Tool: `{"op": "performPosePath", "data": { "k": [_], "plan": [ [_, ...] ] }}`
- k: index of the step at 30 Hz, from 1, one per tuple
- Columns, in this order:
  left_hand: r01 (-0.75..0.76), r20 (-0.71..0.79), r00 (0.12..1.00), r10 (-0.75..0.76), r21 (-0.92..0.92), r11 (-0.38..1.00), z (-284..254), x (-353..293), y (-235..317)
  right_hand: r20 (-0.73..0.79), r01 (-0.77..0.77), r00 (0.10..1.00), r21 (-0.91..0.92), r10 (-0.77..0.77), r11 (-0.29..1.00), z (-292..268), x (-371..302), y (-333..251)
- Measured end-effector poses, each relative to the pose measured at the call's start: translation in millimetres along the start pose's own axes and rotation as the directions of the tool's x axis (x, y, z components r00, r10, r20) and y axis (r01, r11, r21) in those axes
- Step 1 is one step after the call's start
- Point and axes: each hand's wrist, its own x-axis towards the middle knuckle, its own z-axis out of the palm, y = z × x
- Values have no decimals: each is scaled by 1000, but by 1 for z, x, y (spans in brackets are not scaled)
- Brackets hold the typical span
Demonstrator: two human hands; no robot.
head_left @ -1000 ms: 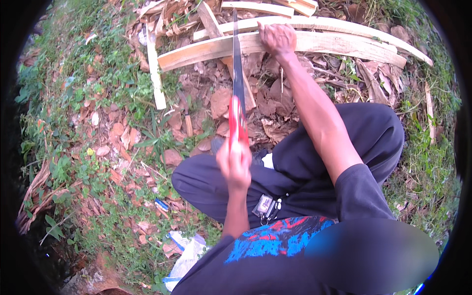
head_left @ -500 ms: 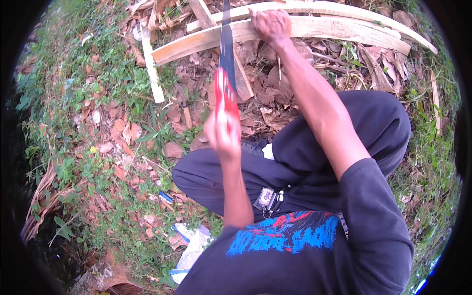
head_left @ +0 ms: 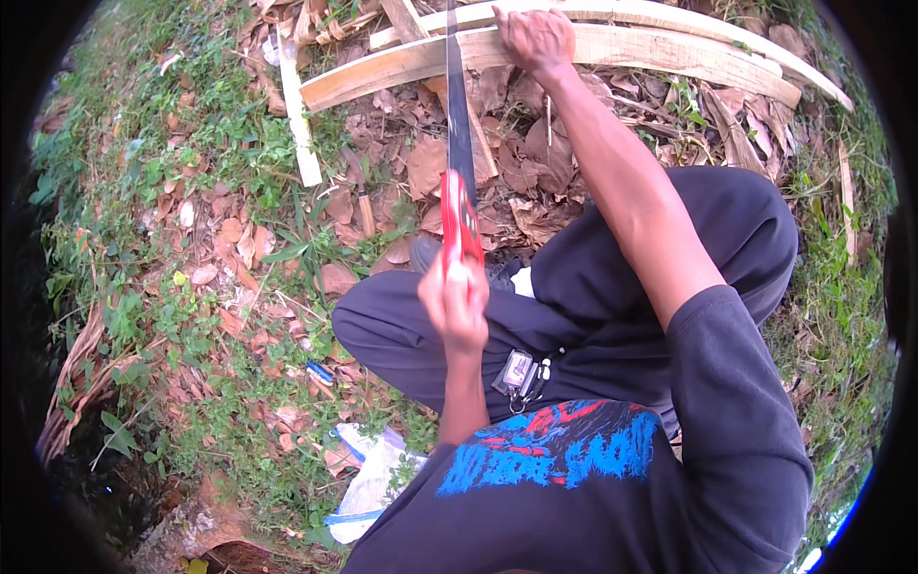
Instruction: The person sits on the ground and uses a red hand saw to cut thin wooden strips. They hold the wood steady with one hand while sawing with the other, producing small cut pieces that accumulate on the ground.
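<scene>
1. Left hand (head_left: pixel 456 304): I have it clenched round the red handle (head_left: pixel 459 215) of the saw (head_left: pixel 460 134), in front of the crossed legs.
2. Saw: the blade points away from the body, crosses the board (head_left: pixel 669 55) from its near edge to its far edge, and runs out of my view at the top. I cannot tell how deep the teeth sit in the wood.
3. Board: it lies crosswise beyond the legs. The blade crosses between the board's left end and the right hand (head_left: pixel 537 40), nearer the hand.
4. Right hand: I have it clasping the board just right of the blade, fingers folded toward the far edge. The fingertips are hidden from me.
5. Adjacent timber: a slat (head_left: pixel 484 163) passes obliquely beneath the board, protruding past its near edge. A second board (head_left: pixel 708 24) lies alongside the far edge.
6. Surroundings: I register a pale stick (head_left: pixel 297 115) just beside the board's left end, a wooden-handled tool (head_left: pixel 366 215) on the leafy ground (head_left: pixel 249 421) off the near edge, and a white sack (head_left: pixel 368 488) beside the body's left side.
</scene>
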Motion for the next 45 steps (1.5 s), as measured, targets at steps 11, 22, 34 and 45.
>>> {"op": "performPosePath", "data": {
  "k": [11,22,34,45],
  "plan": [
    [-94,-13,995,96,101,990,-11,7,-1,-75,34,997,57,-30,998,14,-3,-8],
    [-302,-70,938,338,309,902,-2,33,-24,148,-4,989,-63,14,998,9,-1,-16],
    [-118,16,993,120,-64,991,1,52,-20,-49,19,999,-62,-22,998,5,2,5],
    [-101,97,990,104,-32,994,25,75,-12,-431,205,844,-293,-320,934,46,-12,35]
  ]
}}
